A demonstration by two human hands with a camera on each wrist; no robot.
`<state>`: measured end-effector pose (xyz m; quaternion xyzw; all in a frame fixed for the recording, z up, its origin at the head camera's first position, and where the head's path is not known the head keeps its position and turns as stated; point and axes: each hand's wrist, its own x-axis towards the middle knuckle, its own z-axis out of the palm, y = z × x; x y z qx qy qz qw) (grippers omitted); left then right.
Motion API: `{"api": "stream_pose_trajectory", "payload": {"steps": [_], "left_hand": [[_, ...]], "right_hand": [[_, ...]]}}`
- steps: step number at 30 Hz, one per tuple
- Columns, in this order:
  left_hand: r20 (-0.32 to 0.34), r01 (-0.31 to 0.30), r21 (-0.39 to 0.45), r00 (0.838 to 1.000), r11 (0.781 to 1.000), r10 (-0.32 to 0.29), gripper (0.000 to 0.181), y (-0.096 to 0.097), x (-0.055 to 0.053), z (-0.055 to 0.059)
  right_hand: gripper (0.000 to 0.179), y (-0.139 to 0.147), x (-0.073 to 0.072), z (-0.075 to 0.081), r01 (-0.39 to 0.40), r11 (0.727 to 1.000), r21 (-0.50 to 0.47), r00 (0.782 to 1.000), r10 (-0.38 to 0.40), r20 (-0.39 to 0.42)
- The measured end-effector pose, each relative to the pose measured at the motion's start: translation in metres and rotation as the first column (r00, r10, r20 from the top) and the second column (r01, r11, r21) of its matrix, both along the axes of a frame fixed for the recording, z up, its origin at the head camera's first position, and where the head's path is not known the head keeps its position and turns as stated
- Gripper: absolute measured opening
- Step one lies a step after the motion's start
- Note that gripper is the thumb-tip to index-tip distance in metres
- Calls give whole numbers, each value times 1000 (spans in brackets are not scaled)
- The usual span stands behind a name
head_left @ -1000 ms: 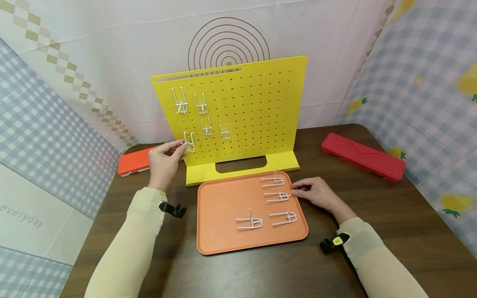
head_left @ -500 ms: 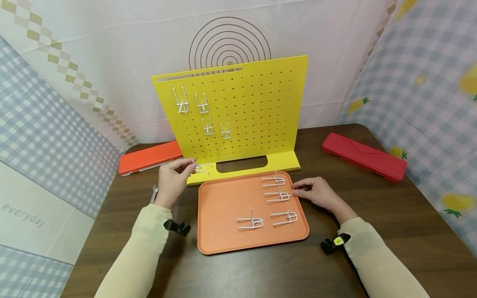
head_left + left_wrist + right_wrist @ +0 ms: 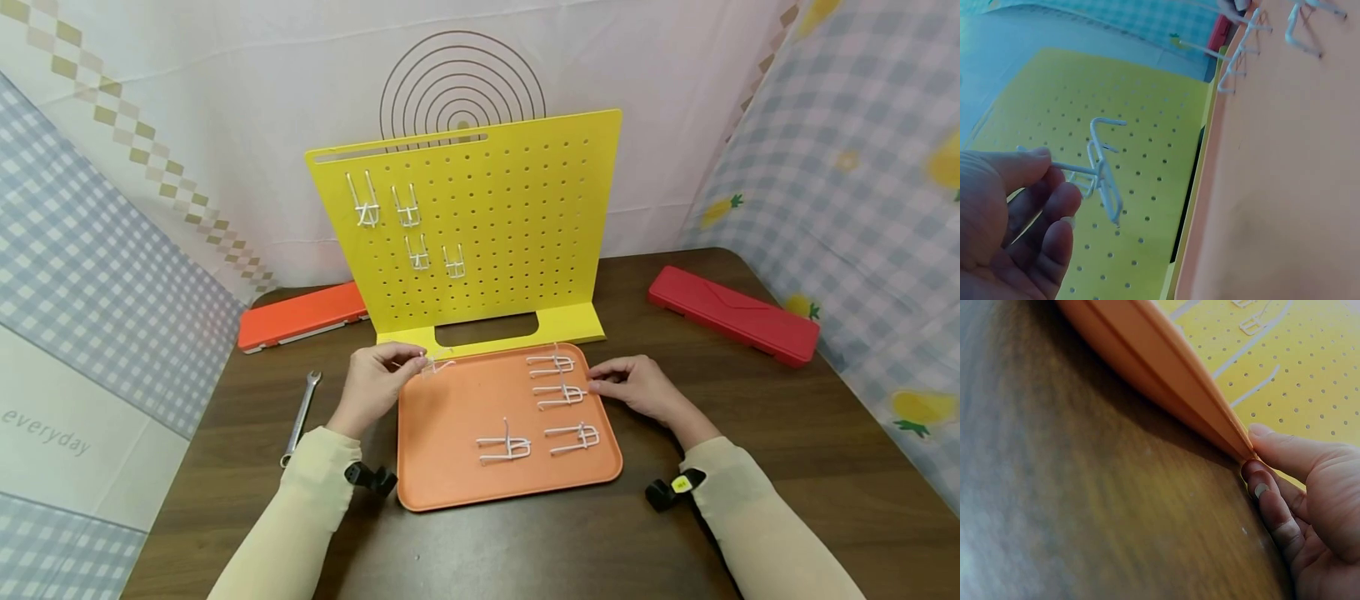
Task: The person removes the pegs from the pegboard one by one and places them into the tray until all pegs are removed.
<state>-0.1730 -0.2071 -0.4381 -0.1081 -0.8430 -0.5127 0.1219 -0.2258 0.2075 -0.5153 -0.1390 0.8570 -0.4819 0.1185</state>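
My left hand (image 3: 378, 383) pinches a white wire pegboard hook (image 3: 1099, 181) by its prong, between thumb and fingertips, over the back left corner of the orange tray (image 3: 442, 467). In the left wrist view the hook's bent ends point away from the fingers. My right hand (image 3: 637, 388) pinches the tray's right rim, thumb above and fingertips below, as the right wrist view shows. Several more hooks (image 3: 506, 448) lie on the tray, mostly along its right side. Behind it stands a yellow pegboard (image 3: 517, 208), with several hooks (image 3: 407, 215) hanging on its left half.
A wrench (image 3: 302, 417) lies on the dark wooden table (image 3: 480, 554), left of my left hand. An orange-red case (image 3: 303, 317) sits at the back left, partly behind the pegboard. On the right is a red case (image 3: 735, 315).
My left hand has drawn the hook off the pegboard's lower left and carried it down and right to the tray's corner. The wrench has come into sight. My right hand stays at the rim.
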Motion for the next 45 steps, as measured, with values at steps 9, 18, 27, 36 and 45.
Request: {"api": "stream_pose_trajectory", "payload": {"steps": [9, 18, 27, 36, 45], "left_hand": [[89, 100, -68, 992, 993, -94, 7, 17, 5, 1], [133, 132, -63, 984, 989, -123, 3, 26, 2, -4], [116, 117, -54, 987, 992, -110, 5, 34, -2, -10], [63, 134, -73, 990, 988, -130, 5, 48, -3, -15], [66, 199, -110, 979, 974, -193, 6, 64, -3, -19]], "right_hand": [[33, 0, 1, 1, 2, 1000, -5, 1000, -2, 8], [35, -1, 1, 2, 2, 1000, 4, 1000, -2, 5], [34, -1, 1, 2, 7, 1000, 5, 1000, -7, 9], [33, 0, 1, 2, 11, 1000, 12, 1000, -11, 1], [33, 0, 0, 2, 9, 1000, 20, 1000, -9, 1]]}}
